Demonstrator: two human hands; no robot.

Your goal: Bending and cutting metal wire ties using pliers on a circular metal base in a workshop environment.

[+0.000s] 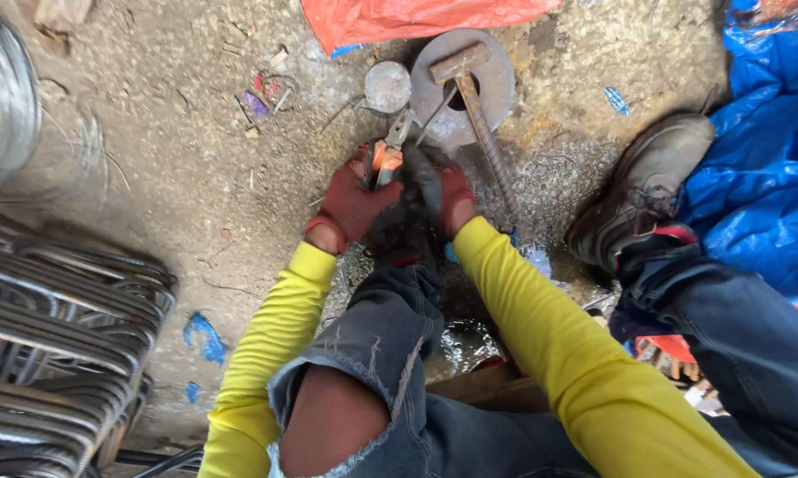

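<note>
Both of my hands wear red and black work gloves and meet just past my left knee. My left hand (pixel 353 205) grips the orange handles of a pair of pliers (pixel 387 152), whose metal jaws point away from me toward a thin wire (pixel 434 117). My right hand (pixel 443 196) is closed close against the left one over something dark that I cannot make out. A hammer (pixel 477 113) with a ribbed rebar handle lies just beyond my hands, its head resting on a round steel disc (pixel 494 64) with a hole in the middle.
A stack of bent rebar stirrups (pixel 54 336) fills the lower left, with a coil of wire (pixel 1 97) above it. A small round metal lid (pixel 387 86) lies beside the disc. Orange tarp (pixel 417 16) lies at the top, blue tarp (pixel 753 177) at right, by my shoe (pixel 647 186).
</note>
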